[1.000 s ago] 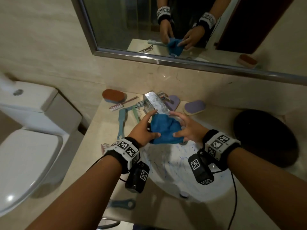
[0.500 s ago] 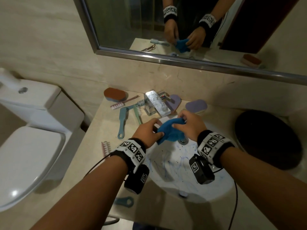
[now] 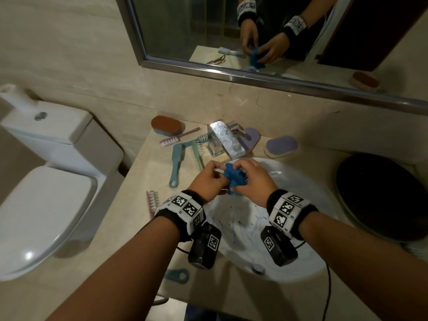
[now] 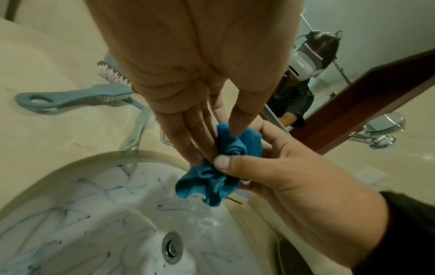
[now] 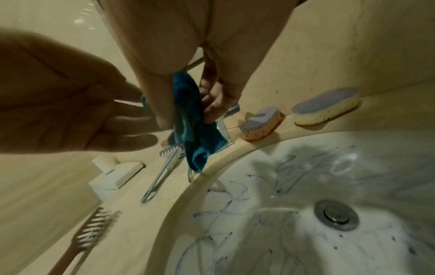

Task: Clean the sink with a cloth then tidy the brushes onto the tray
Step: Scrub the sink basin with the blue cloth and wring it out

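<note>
Both hands hold a bunched blue cloth (image 3: 234, 178) above the far rim of the sink (image 3: 308, 181), just near of the tap (image 3: 225, 141). The left hand (image 3: 206, 181) pinches its soft, crumpled folds with nearly straight fingers (image 4: 188, 141); the right hand (image 3: 252, 184) curls round it, thumb (image 4: 231, 163) pressed on the fabric. The glossy white bowl is streaked with blue smears and dark specks around a metal drain (image 5: 336, 214). On the beige stone counter (image 3: 139, 181) to the left lie plastic brushes (image 3: 176, 163) with bristled heads. Oval sponge-backed scrubbers (image 3: 281, 145) sit by the far wall. A round dark tray (image 3: 379, 195) lies right, its edge cut off. The wristbands (image 3: 288, 210) carry square black-and-white codes, with no readable words.
</note>
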`<act>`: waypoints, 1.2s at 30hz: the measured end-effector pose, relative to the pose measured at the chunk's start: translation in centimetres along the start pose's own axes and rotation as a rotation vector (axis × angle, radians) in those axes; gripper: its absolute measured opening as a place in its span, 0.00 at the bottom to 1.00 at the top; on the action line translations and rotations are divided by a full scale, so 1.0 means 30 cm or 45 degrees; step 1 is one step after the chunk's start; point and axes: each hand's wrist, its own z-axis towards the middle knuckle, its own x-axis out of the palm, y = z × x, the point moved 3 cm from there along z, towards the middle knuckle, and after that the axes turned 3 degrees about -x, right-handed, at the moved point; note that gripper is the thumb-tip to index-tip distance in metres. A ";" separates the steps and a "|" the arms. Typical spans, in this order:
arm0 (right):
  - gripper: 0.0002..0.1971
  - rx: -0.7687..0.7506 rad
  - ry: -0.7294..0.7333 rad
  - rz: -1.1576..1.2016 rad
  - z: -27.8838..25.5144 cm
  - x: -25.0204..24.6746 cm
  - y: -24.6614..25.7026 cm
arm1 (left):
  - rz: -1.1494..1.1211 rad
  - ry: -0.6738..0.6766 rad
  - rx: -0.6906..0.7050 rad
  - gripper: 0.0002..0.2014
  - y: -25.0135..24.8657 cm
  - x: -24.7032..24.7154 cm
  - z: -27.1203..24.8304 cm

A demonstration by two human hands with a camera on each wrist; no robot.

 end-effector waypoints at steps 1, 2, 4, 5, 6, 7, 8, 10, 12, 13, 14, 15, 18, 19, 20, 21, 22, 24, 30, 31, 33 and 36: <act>0.20 0.017 -0.017 0.001 0.004 0.007 -0.011 | 0.034 0.005 0.006 0.12 0.012 -0.006 0.002; 0.17 0.054 -0.015 0.037 0.010 0.016 -0.028 | 0.108 -0.006 0.029 0.12 0.026 -0.016 0.006; 0.11 0.162 -0.002 0.134 0.022 0.035 -0.073 | 0.476 -0.032 0.052 0.16 0.064 -0.051 0.014; 0.09 0.209 0.005 0.160 0.027 0.047 -0.099 | 0.741 -0.030 0.025 0.21 0.087 -0.071 0.019; 0.09 0.238 0.015 0.169 0.033 0.061 -0.126 | 0.958 -0.023 -0.005 0.27 0.112 -0.090 0.026; 0.09 0.251 0.028 0.169 0.039 0.076 -0.151 | 1.084 -0.006 -0.041 0.30 0.134 -0.106 0.032; 0.11 0.257 0.037 0.172 0.046 0.092 -0.173 | 1.145 0.005 -0.057 0.33 0.152 -0.120 0.043; 0.12 0.283 0.029 0.180 0.063 0.122 -0.212 | 1.232 0.028 -0.060 0.34 0.178 -0.138 0.070; 0.13 0.332 -0.001 0.208 0.078 0.148 -0.248 | 1.349 0.064 -0.056 0.35 0.205 -0.151 0.095; 0.14 0.362 -0.016 0.236 0.089 0.166 -0.268 | 1.409 0.089 -0.063 0.35 0.224 -0.158 0.113; 0.15 0.391 -0.029 0.263 0.096 0.178 -0.283 | 1.462 0.120 -0.067 0.36 0.239 -0.164 0.125; 0.15 0.419 -0.031 0.284 0.105 0.194 -0.300 | 1.501 0.158 -0.079 0.38 0.255 -0.171 0.139; 0.17 0.464 -0.019 0.315 0.141 0.240 -0.352 | 1.599 0.254 -0.093 0.47 0.296 -0.186 0.184; 0.18 0.478 -0.017 0.325 0.155 0.255 -0.365 | 1.624 0.268 -0.097 0.50 0.302 -0.190 0.194; 0.19 0.485 -0.018 0.343 0.171 0.269 -0.377 | 1.645 0.274 -0.095 0.52 0.307 -0.193 0.201; 0.18 0.487 -0.025 0.365 0.186 0.282 -0.385 | 1.666 0.275 -0.088 0.54 0.309 -0.196 0.206; 0.17 0.492 -0.041 0.380 0.204 0.294 -0.390 | 1.685 0.275 -0.078 0.55 0.312 -0.201 0.213; 0.16 0.484 -0.106 0.404 0.243 0.315 -0.397 | 1.702 0.279 -0.073 0.57 0.314 -0.210 0.224; 0.14 0.503 -0.197 0.551 0.297 0.443 -0.374 | 1.723 0.309 -0.060 0.62 0.326 -0.223 0.240; 0.14 0.513 -0.190 0.563 0.287 0.468 -0.365 | 1.730 0.318 -0.055 0.63 0.328 -0.226 0.240; 0.12 0.547 -0.128 0.566 0.267 0.502 -0.363 | 1.742 0.333 -0.058 0.64 0.328 -0.228 0.238; 0.12 0.568 -0.086 0.585 0.294 0.468 -0.378 | 1.748 0.305 -0.070 0.65 0.319 -0.220 0.239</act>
